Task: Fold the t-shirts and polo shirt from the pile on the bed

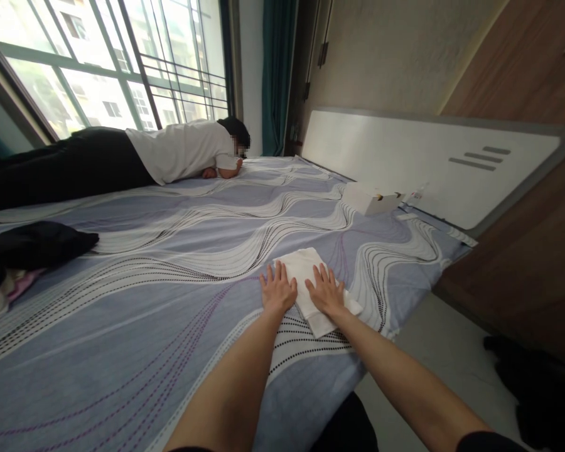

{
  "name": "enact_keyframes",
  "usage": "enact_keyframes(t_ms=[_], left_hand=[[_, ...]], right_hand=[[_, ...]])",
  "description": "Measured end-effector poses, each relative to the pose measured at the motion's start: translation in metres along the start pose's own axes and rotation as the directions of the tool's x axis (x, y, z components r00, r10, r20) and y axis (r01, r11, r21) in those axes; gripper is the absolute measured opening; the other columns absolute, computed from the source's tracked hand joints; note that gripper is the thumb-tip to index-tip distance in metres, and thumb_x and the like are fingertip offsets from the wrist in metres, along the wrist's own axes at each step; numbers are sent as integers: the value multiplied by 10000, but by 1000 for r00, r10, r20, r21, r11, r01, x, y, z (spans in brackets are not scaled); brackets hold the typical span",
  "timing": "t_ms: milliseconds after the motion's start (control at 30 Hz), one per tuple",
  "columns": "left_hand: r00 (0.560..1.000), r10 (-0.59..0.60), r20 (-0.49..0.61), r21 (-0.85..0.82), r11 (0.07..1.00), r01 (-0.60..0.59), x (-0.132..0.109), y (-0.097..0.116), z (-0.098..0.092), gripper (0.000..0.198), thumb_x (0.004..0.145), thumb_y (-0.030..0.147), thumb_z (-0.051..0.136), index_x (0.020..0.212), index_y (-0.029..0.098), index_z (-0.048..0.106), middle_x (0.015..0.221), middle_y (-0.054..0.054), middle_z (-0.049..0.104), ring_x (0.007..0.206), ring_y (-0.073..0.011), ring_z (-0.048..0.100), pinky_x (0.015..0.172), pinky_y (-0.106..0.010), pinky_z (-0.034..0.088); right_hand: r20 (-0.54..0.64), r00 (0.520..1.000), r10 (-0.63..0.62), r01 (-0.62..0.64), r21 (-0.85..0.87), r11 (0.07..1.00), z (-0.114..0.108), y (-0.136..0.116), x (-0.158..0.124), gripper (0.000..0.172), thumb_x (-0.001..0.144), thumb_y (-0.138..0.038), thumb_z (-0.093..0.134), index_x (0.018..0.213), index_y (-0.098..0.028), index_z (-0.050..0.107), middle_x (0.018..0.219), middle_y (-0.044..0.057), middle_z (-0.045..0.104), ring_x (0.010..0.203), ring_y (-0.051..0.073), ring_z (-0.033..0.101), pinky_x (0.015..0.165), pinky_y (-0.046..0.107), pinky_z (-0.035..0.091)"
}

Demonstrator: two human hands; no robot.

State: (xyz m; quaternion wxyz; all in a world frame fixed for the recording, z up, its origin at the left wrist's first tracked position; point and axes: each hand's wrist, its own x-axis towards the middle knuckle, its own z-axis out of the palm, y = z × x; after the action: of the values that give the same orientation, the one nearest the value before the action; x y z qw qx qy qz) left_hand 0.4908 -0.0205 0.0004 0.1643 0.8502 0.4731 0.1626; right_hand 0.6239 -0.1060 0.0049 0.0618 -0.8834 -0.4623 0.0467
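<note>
A white piece of cloth (306, 267), which looks like a folded garment, lies on the patterned bedsheet (169, 326) near the bed's edge. My left hand (277, 289) rests flat at its left side, fingers spread, partly on the cloth and partly on the sheet. Across from it, my right hand (327, 290) presses palm-down on the right side of the cloth with its fingers apart. One strip of the cloth reaches toward me between my wrists, and a small corner sticks out beyond my right wrist.
Toward the white headboard (386, 157) stands a white box (371, 198), with a clear plastic item (417, 194) beside it. A person in a white shirt (183, 150) lies along the far side by the window. Dark clothing (37, 248) is heaped at left; a black item (537, 389) lies right.
</note>
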Motion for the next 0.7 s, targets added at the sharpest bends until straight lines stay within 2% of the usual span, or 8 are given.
enact_keyframes(t_ms=[100, 233, 300, 400, 467, 567, 700], left_hand=[[1000, 12, 12, 13, 1000, -12, -6, -2, -1, 695, 935, 495, 307, 1554, 182, 258, 1649, -56, 145, 1509, -349, 89, 1199, -594, 27], [997, 62, 50, 28, 998, -64, -26, -10, -7, 716, 958, 535, 238, 1562, 152, 214, 1645, -89, 150, 1512, -343, 79, 1196, -603, 29], [984, 146, 103, 24, 989, -149, -42, -15, -12, 706, 977, 527, 175, 1570, 145, 159, 1639, -92, 178, 1514, -318, 91, 1200, -594, 60], [930, 325, 169, -3, 944, -329, -65, -22, -21, 660, 1000, 490, 118, 1579, 176, 75, 1640, -72, 189, 1519, -249, 95, 1213, -533, 138], [898, 402, 179, 3, 913, -409, -78, -26, -24, 617, 1008, 475, 121, 1576, 233, 125, 1649, -37, 154, 1521, -238, 78, 1211, -520, 166], [875, 436, 208, 33, 891, -452, -87, -26, -27, 574, 1012, 463, 143, 1549, 288, 248, 1646, -6, 176, 1516, -264, 116, 1203, -565, 160], [864, 452, 221, 50, 879, -473, -89, -22, -31, 548, 1014, 443, 209, 1550, 330, 225, 1650, -27, 157, 1504, -294, 168, 1184, -614, 163]], right_hand=[[18, 1000, 23, -23, 6, 1000, -2, 13, -9, 684, 991, -559, 163, 1588, -231, 100, 1655, 11, 55, 1501, 265, 75, 1170, 588, 110], [29, 999, 39, -39, 0, 999, -7, 16, -10, 681, 994, -540, 159, 1589, -215, 93, 1656, 18, 44, 1499, 285, 90, 1172, 582, 119], [37, 998, 51, -50, -11, 999, -10, 13, -10, 671, 998, -532, 147, 1589, -218, 90, 1657, 18, 44, 1498, 289, 93, 1170, 587, 125], [24, 998, 64, -63, -28, 998, -14, 5, -20, 661, 1001, -528, 131, 1589, -229, 80, 1658, 21, 32, 1502, 316, 47, 1154, 632, 111], [-13, 1000, -22, 21, -45, 999, -13, 0, -32, 649, 1002, -535, 132, 1587, -261, 76, 1659, 3, 14, 1504, 321, -6, 1150, 652, 65], [-2, 984, -178, 178, -65, 982, -8, -1, -50, 624, 1003, -544, 137, 1582, -313, 96, 1659, -21, 18, 1508, 292, -17, 1159, 634, 30], [41, 995, -93, 95, -57, 994, -5, 13, -57, 632, 1002, -544, 141, 1581, -290, 131, 1659, -1, 34, 1508, 289, 5, 1156, 632, 53]])
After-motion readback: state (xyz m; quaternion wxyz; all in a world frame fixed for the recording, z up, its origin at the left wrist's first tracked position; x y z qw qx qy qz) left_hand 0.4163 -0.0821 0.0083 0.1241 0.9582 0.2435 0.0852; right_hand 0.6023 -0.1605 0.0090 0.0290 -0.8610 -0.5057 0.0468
